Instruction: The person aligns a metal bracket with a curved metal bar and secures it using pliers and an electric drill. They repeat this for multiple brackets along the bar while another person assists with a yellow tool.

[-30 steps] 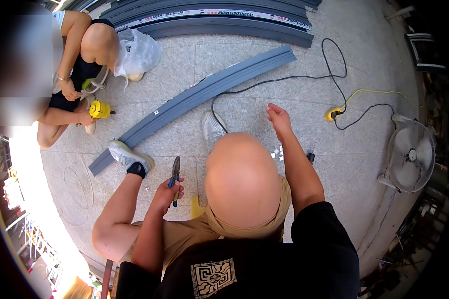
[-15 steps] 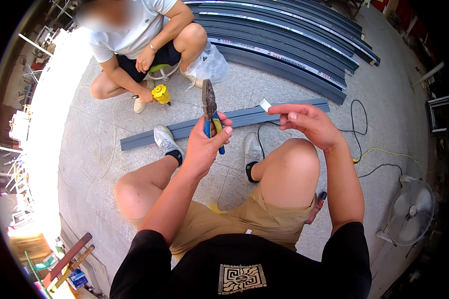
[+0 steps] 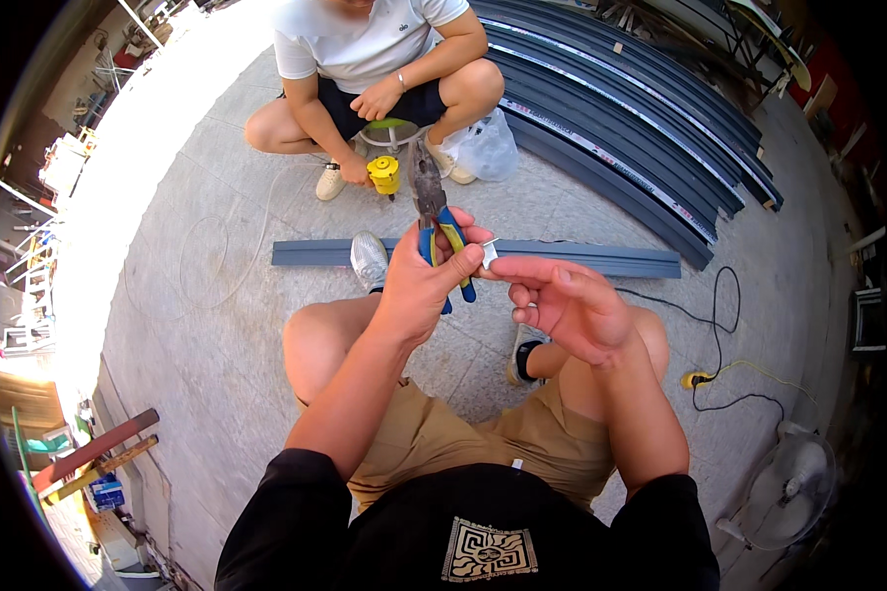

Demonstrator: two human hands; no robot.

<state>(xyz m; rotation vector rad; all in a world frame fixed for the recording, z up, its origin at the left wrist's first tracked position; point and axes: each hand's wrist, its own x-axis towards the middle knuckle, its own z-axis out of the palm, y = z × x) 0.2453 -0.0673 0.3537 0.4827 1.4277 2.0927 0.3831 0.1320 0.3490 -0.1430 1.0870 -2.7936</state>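
My left hand (image 3: 426,281) is wrapped round a pair of combination pliers (image 3: 428,187) with blue and yellow handles, its jaws pointing away from me. At my left thumb tip is a small whitish angled piece (image 3: 490,254), perhaps metal. The index fingertip of my right hand (image 3: 581,310) also touches this piece; the right thumb stands apart and the other fingers curl loosely. How the fingers behind grip the piece is hidden. Beyond both hands a long grey profile (image 3: 601,259) lies across the floor in front of my feet.
A co-worker in a white shirt (image 3: 360,49) squats on a low stool, one hand on a yellow power tool (image 3: 383,175). Stacked dark grey profiles (image 3: 611,148) lie at the far right, near a clear plastic bag (image 3: 488,148). Cables (image 3: 716,335) and a fan (image 3: 786,488) are on the right.
My right hand has moved left, bringing the small whitish piece to my left thumb beside the pliers. The whole view has shifted, and the pliers tilt slightly differently.
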